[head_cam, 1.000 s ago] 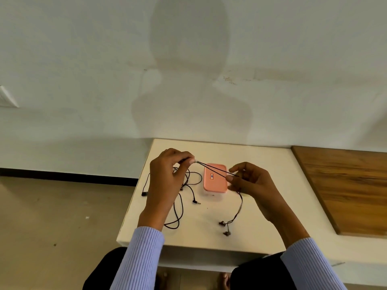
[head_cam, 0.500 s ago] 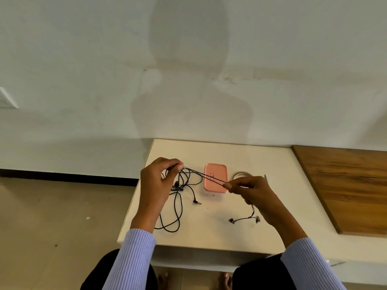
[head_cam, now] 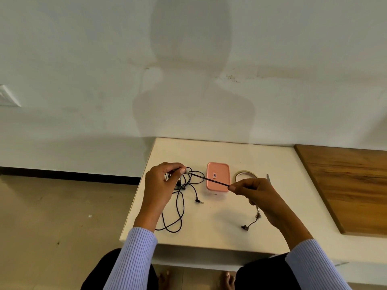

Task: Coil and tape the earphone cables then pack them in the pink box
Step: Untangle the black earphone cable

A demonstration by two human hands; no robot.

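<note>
Two hands, left hand (head_cam: pixel 160 185) and right hand (head_cam: pixel 254 190), each pinch one earphone cable (head_cam: pixel 209 180) above one pink box (head_cam: pixel 217 176).

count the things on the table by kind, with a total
earphone cable: 2, one pinched taut between left hand and right hand, one loose on the table
pink box: 1
tape roll: 1
scissors, mostly hidden by the right hand: 1
total: 5
</note>
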